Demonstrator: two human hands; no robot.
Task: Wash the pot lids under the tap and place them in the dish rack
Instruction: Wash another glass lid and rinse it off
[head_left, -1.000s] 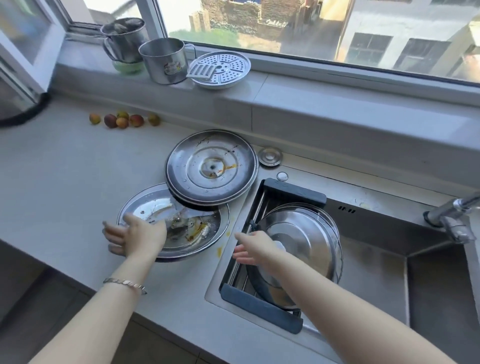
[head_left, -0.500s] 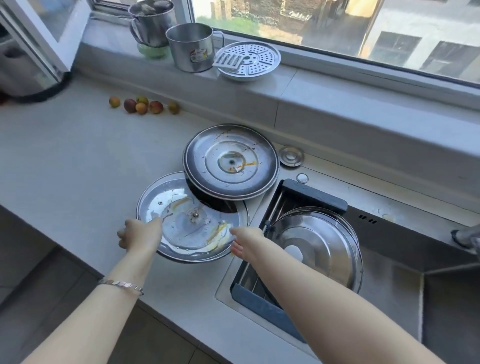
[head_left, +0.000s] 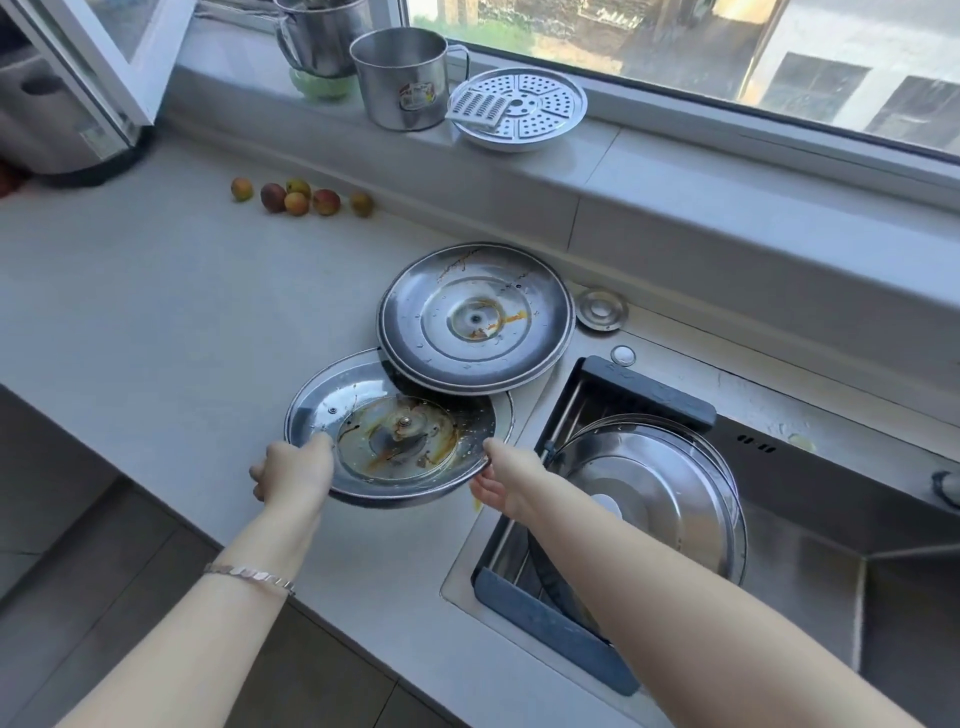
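1. Pale stone counter (head_left: 156, 322) in daylight.
2. Wide window (head_left: 727, 47) above a grey sill (head_left: 675, 171), buildings outside.
3. Grey tiled floor (head_left: 78, 571) below the counter's edge.

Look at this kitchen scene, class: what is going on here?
A person is gripping a dirty pot lid on the counter, left hand and right hand on opposite edges. A second stained lid overlaps its far edge. Another lid already sits in the dish rack over the sink.
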